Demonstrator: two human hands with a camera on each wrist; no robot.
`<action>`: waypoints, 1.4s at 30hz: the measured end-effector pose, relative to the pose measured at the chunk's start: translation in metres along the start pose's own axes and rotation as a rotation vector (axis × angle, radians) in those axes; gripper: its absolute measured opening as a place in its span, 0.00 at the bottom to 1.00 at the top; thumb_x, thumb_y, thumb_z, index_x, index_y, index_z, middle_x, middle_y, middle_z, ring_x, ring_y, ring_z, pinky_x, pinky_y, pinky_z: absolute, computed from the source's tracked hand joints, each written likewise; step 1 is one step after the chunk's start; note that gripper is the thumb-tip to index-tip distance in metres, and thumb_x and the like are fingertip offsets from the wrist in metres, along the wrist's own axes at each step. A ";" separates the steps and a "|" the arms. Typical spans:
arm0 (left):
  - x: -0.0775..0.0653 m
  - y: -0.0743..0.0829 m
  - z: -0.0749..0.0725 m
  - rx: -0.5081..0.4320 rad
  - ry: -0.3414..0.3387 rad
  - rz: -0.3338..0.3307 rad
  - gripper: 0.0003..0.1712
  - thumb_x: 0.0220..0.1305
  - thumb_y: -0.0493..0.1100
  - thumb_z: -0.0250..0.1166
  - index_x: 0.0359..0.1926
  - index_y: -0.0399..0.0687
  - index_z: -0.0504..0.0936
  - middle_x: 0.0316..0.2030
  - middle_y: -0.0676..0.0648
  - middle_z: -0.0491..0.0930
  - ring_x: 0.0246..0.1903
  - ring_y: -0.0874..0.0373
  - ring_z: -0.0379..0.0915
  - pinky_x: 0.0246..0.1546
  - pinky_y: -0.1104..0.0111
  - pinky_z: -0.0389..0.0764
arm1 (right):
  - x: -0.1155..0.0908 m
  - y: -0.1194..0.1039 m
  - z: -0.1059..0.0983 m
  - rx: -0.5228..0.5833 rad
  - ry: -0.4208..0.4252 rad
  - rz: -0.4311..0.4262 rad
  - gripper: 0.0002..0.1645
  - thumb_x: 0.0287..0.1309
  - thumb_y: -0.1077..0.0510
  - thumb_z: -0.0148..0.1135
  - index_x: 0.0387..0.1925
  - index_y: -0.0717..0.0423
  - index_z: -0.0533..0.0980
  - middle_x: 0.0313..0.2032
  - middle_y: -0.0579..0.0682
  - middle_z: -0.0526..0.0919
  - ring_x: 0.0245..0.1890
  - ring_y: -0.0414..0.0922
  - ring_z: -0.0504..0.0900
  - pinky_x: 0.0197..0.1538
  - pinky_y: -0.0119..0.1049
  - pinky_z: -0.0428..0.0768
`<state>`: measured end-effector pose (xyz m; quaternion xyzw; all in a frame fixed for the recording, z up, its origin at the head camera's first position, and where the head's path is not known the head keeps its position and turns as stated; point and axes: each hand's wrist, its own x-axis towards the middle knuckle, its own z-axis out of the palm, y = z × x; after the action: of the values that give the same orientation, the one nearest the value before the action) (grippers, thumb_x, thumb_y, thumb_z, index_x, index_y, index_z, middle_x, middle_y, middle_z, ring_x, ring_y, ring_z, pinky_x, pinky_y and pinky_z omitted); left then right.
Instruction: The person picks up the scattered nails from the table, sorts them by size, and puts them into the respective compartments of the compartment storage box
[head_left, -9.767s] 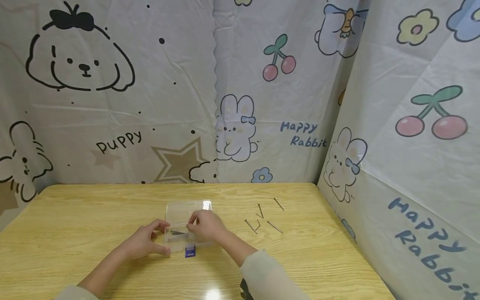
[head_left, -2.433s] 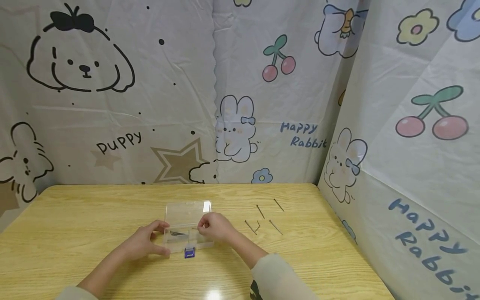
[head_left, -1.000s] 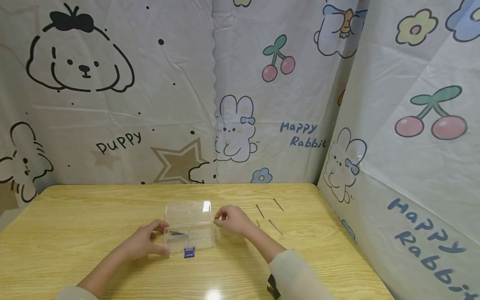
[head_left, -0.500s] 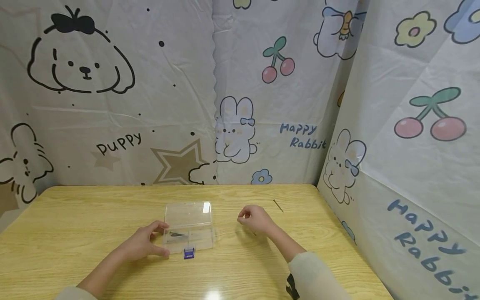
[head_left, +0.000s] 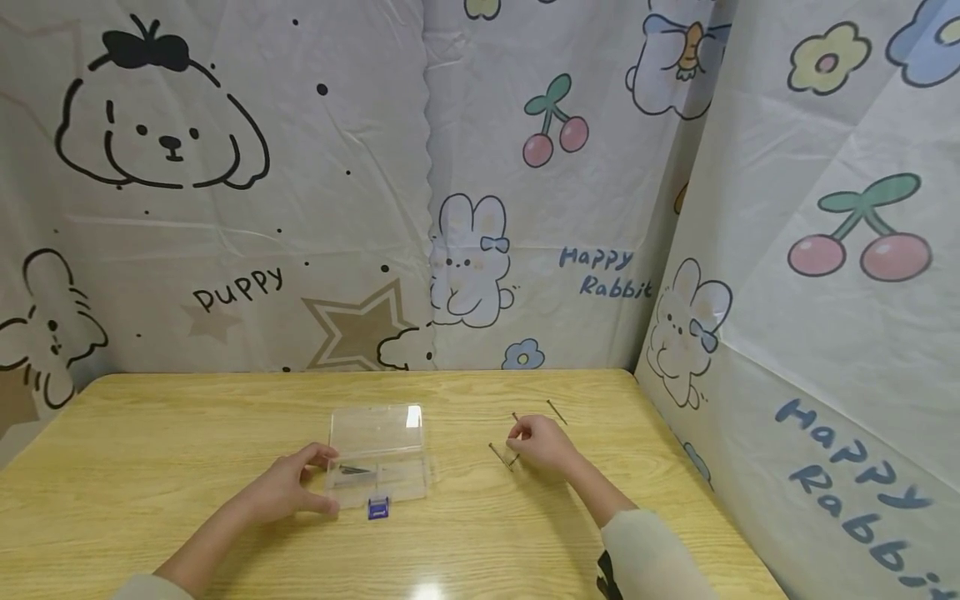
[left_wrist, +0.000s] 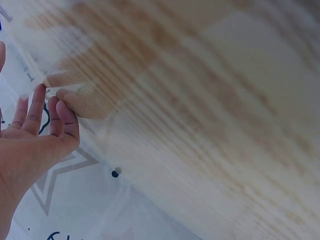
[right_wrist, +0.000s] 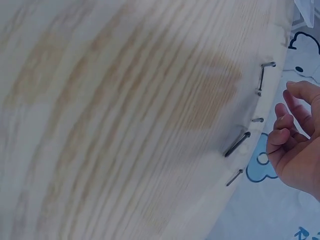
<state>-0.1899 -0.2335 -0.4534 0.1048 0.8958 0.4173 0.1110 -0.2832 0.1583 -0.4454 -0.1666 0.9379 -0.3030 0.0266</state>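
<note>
A clear plastic box (head_left: 401, 483) lies with its lid (head_left: 375, 427) folded back and a blue latch (head_left: 378, 507) at its front. Several dark nails (head_left: 354, 471) sit together in its left compartment. My left hand (head_left: 281, 487) holds the box's left side, thumb at the front corner and fingertips at the back. Over the loose nails my right hand (head_left: 546, 444) hovers, fingers loosely bent; nothing shows between them in the right wrist view. A nail (head_left: 500, 456) lies left of its fingertips, another nail (head_left: 557, 412) farther back. The hand partly hides others.
All this rests on a wood-grain table (head_left: 187, 433). Behind it hangs a printed cloth (head_left: 247, 225), and a second cloth side (head_left: 810, 350) runs along the table's right edge.
My right hand has left the box and moved right to the loose nails. Nothing shows in its fingers now. My left hand stays at the box, which remains in place.
</note>
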 end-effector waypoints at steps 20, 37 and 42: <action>-0.001 0.001 0.000 -0.009 -0.008 0.013 0.45 0.43 0.52 0.76 0.59 0.38 0.66 0.53 0.38 0.72 0.55 0.38 0.66 0.57 0.46 0.70 | -0.007 0.022 0.004 0.011 0.010 0.046 0.05 0.56 0.58 0.63 0.28 0.57 0.79 0.24 0.46 0.76 0.24 0.39 0.69 0.27 0.30 0.69; -0.002 0.001 0.000 -0.023 -0.010 0.014 0.45 0.44 0.50 0.76 0.59 0.37 0.66 0.54 0.37 0.72 0.56 0.37 0.66 0.56 0.45 0.70 | -0.005 0.021 0.008 -0.027 0.043 0.058 0.05 0.56 0.60 0.60 0.28 0.57 0.79 0.23 0.45 0.77 0.24 0.39 0.71 0.28 0.29 0.71; -0.002 0.003 -0.001 -0.015 -0.005 0.009 0.45 0.44 0.50 0.76 0.59 0.37 0.66 0.54 0.36 0.71 0.55 0.35 0.66 0.55 0.45 0.70 | -0.004 0.017 0.006 0.013 0.045 0.073 0.05 0.56 0.61 0.60 0.27 0.58 0.78 0.21 0.46 0.75 0.21 0.39 0.69 0.25 0.29 0.69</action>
<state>-0.1882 -0.2331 -0.4506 0.1091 0.8919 0.4242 0.1123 -0.2840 0.1692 -0.4600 -0.1252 0.9418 -0.3116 0.0177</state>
